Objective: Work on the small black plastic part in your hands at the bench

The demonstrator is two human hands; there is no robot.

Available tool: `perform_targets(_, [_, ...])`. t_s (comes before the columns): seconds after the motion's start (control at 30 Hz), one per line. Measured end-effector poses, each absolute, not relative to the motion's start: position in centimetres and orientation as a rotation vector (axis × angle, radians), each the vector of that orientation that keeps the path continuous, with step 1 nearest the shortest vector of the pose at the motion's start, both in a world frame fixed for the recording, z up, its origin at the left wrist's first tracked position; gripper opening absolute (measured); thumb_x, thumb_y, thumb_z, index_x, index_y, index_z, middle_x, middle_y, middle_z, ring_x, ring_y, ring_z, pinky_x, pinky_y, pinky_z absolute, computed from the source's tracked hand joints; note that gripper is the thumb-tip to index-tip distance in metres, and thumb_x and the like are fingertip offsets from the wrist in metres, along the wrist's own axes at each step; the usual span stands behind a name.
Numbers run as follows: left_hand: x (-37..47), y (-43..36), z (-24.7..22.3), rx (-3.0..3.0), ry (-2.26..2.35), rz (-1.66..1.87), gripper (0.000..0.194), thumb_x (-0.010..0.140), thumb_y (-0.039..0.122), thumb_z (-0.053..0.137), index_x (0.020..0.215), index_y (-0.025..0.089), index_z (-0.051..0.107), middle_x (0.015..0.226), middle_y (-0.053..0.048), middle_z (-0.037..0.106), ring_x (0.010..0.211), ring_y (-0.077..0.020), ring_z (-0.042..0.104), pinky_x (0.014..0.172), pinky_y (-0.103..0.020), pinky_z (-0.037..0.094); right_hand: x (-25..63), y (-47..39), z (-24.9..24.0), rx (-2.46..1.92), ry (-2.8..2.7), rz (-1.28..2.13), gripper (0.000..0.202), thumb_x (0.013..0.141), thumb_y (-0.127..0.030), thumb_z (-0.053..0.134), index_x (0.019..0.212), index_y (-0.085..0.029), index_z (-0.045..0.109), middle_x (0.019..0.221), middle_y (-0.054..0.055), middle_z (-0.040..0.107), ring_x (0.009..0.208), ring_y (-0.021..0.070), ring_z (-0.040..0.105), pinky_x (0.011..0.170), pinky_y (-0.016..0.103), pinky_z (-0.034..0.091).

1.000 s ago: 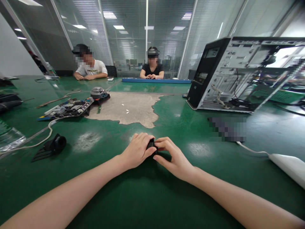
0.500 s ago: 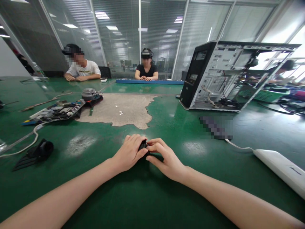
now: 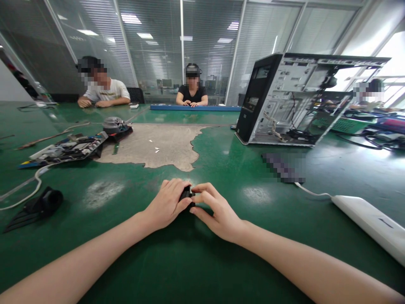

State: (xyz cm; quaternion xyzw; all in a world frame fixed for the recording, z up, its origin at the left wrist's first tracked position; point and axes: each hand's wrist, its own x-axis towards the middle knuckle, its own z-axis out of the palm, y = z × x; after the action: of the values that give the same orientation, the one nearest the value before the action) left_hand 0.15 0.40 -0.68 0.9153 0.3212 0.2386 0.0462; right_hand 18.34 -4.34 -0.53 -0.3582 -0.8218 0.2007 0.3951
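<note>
My left hand [image 3: 168, 203] is wrapped over a small black plastic part [image 3: 185, 194] just above the green tabletop, thumb in front and fingers behind. The fingertips of my right hand [image 3: 219, 214] pinch at the right end of the same part, thumb low and fingers above. A pale, lighter bit shows at that end between the two hands. Most of the part is hidden by the fingers, so its exact kind cannot be made out.
A black piece with fins [image 3: 38, 207] lies at left, near a circuit board [image 3: 69, 147] and a fan cooler [image 3: 114, 126]. An opened computer case [image 3: 284, 101] stands at right. A white power bank [image 3: 368, 219] with a cable lies nearer. Two people sit across the green table [image 3: 218, 270].
The view has shifted slightly, moving everything a little to the left. Both hands stay on the black part, and a pale bit at its right end shows more.
</note>
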Motion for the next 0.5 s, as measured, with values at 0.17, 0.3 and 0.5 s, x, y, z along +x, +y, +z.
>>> perform_targets(0.17, [0.11,0.38,-0.72,2.793,0.985,0.733,0.046,0.09,0.047,0.017,0.109,0.013,0.042,0.094,-0.008,0.051,0.086,-0.0209,0.044,0.075,-0.035,0.03,18.01,-4.1,-1.01,-0.901,-1.98,0.636,0.031,0.081,-0.017,0.052,0.109,-0.023,0.041,0.104,0.005,0.046,0.096,0.0163,0.05,0.079,0.032,0.053])
perform_targets(0.3, [0.02,0.35,-0.82,2.804,0.999,0.731,0.047,0.09,0.048,0.016,0.107,0.014,0.043,0.092,-0.007,0.051,0.085,-0.0208,0.044,0.075,-0.035,0.03,18.0,-4.15,-1.11,-0.889,-2.019,0.634,0.027,0.081,-0.017,0.052,0.106,-0.022,0.044,0.106,0.007,0.043,0.098,0.0167,0.049,0.08,0.031,0.052])
perform_targets(0.5, [-0.04,0.43,-0.9,2.825,1.007,0.736,0.047,0.09,0.047,0.015,0.107,0.013,0.043,0.093,-0.008,0.051,0.086,-0.021,0.044,0.074,-0.035,0.03,18.07,-4.0,-1.02,-0.871,-2.063,0.486,0.01,0.082,-0.019,0.051,0.092,-0.021,0.051,0.103,0.007,0.048,0.098,0.0196,0.05,0.084,0.039,0.048])
